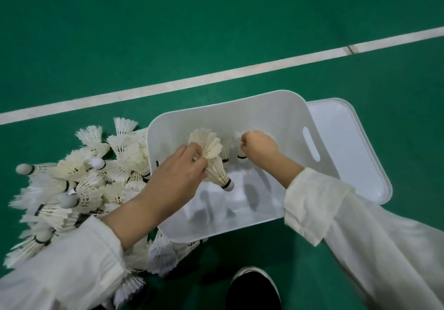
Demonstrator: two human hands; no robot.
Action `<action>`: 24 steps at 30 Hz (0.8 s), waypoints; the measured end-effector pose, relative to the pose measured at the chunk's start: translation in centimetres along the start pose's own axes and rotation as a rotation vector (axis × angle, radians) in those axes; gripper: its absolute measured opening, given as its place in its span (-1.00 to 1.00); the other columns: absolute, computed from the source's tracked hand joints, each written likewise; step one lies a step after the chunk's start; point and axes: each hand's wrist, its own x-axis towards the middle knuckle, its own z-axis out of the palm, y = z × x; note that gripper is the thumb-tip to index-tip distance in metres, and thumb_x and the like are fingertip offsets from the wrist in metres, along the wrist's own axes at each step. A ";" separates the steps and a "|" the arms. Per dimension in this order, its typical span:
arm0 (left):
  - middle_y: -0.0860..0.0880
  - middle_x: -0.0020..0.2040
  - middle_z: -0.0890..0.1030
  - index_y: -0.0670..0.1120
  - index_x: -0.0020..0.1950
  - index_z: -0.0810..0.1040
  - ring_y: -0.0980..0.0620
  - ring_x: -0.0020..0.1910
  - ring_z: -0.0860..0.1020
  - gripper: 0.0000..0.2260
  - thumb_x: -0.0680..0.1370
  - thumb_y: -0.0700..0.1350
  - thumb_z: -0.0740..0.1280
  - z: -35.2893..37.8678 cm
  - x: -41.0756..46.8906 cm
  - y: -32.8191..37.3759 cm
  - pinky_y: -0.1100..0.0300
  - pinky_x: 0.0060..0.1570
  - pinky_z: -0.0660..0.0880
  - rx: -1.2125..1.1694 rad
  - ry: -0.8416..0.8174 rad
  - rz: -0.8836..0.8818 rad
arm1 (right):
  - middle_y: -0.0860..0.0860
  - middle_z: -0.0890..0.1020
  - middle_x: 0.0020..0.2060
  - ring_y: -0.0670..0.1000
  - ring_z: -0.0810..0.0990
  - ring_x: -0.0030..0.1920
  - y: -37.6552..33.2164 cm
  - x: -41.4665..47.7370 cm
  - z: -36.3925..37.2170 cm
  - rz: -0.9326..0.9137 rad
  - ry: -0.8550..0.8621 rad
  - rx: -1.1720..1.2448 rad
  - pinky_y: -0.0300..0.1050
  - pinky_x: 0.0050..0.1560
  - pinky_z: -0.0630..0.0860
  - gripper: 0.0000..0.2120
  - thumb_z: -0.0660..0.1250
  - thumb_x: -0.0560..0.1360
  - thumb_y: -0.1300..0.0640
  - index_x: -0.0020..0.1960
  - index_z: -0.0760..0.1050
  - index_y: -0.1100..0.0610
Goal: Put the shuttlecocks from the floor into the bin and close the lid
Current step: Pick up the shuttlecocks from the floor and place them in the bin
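Observation:
A white plastic bin (283,112) stands open on the green floor. Over its inside, my left hand (177,177) grips a cream shuttlecock (213,163) by the feathers, cork end pointing down and right. My right hand (258,145) is closed further back in the bin on another shuttlecock (241,157), whose black-banded cork shows below the fist. A third shuttlecock (225,153) stands between them. A big pile of shuttlecocks (79,184) lies on the floor left of the bin. The lid (355,146) lies flat on the floor to the bin's right.
A white court line (216,76) crosses the floor behind the bin. My black shoe with a white edge (253,288) is on the floor just in front of the bin. More shuttlecocks (163,254) lie at the bin's near left corner.

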 end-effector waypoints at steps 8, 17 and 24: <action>-0.10 -0.03 0.50 -0.15 -0.13 0.54 -0.07 -0.14 0.48 -0.91 0.45 -0.14 0.38 0.9 0.4 0.2 0.15 -0.28 0.39 -0.021 0.022 -0.017 | 0.19 0.46 0.20 0.19 0.47 0.17 0.6 0.4 0.7 -0.065 -0.053 0.133 -0.08 0.15 0.38 -0.69 0.17 0.52 0.30 0.25 0.42 0.21; -0.10 -0.05 0.50 -0.17 -0.09 0.57 -0.08 -0.13 0.50 -0.88 0.44 -0.15 0.41 1.1 0.7 0.3 0.20 -0.27 0.35 -0.074 0.013 -0.051 | 0.10 0.40 0.22 0.16 0.54 0.01 1.0 -2.4 -1.4 -0.136 0.037 0.110 -0.03 0.00 0.47 -0.67 0.19 0.52 0.26 0.29 0.38 0.14; -0.10 -0.01 0.48 -0.16 -0.07 0.56 -0.09 -0.06 0.47 -0.88 0.48 -0.13 0.36 1.0 1.2 0.9 0.17 -0.24 0.33 -0.158 0.026 -0.079 | -0.08 0.52 0.07 -0.12 0.54 -0.25 -1.7 -8.6 -3.6 -0.299 -0.242 0.443 -0.27 -0.21 0.49 -0.58 0.38 0.44 0.04 0.26 0.37 0.01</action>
